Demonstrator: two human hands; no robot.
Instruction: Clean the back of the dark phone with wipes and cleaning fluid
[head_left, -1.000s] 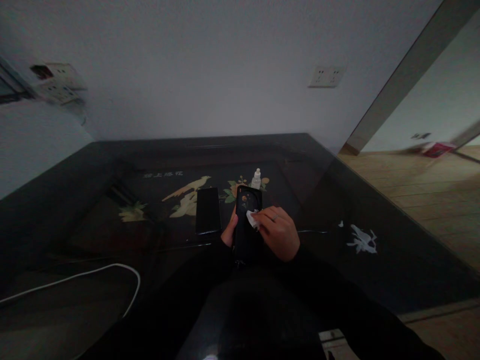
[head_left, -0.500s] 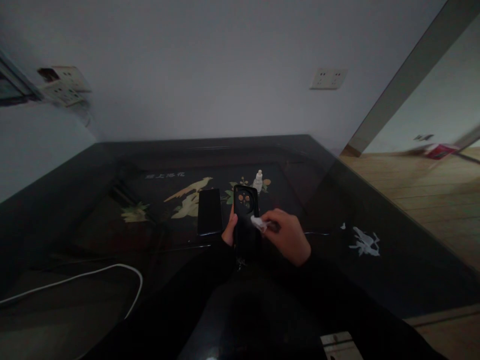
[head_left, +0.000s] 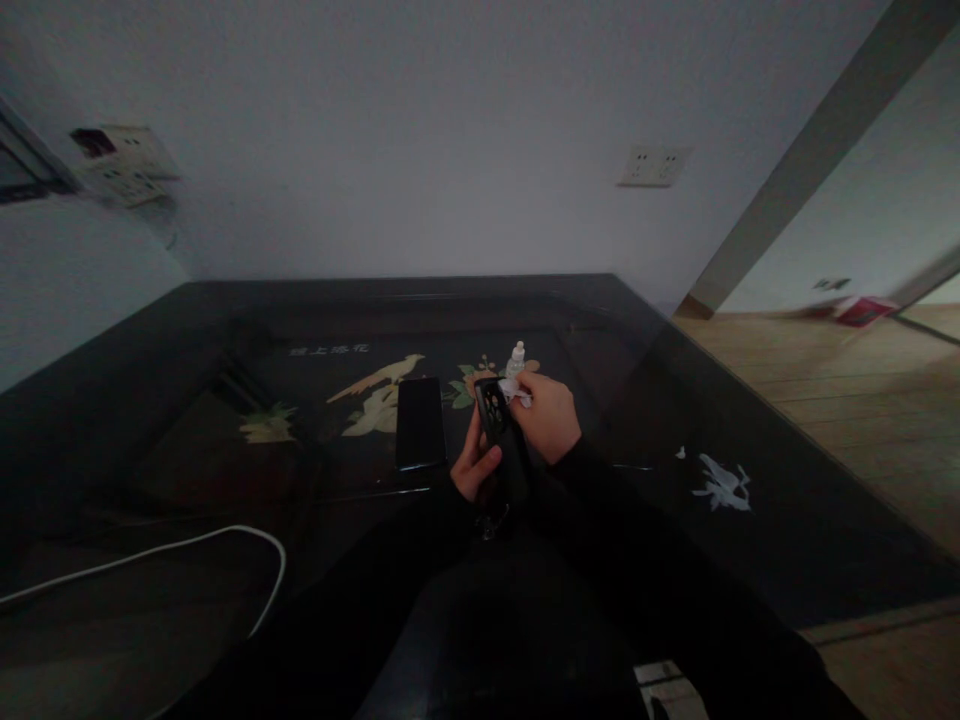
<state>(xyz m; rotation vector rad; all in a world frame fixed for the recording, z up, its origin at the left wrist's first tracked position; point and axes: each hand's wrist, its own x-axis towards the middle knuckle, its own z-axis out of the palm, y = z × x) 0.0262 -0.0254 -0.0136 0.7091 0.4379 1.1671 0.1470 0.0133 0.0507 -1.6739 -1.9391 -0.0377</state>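
A black phone (head_left: 511, 465) with a large round camera area faces me back side up, tilted over the table. My left hand (head_left: 474, 462) grips it along its left edge, thumb across the back. Pinched in my right hand (head_left: 549, 415) is a crumpled white tissue (head_left: 514, 391), held against the top right edge of the phone by the camera. Just behind stands a small clear dropper bottle (head_left: 516, 357) with a white cap, partly covered by the right hand. A second phone (head_left: 421, 423), dark screen up, lies to the left.
The dark glossy table (head_left: 360, 300) has painted bird and flower decoration. Torn white tissue scraps (head_left: 724, 484) lie at the right. A white cable (head_left: 187, 543) curves across the left side, and a wall socket (head_left: 652, 166) sits behind.
My right hand has moved the tissue up from the middle of the phone's back to its top right edge. The phone has turned and tilted in my left hand.
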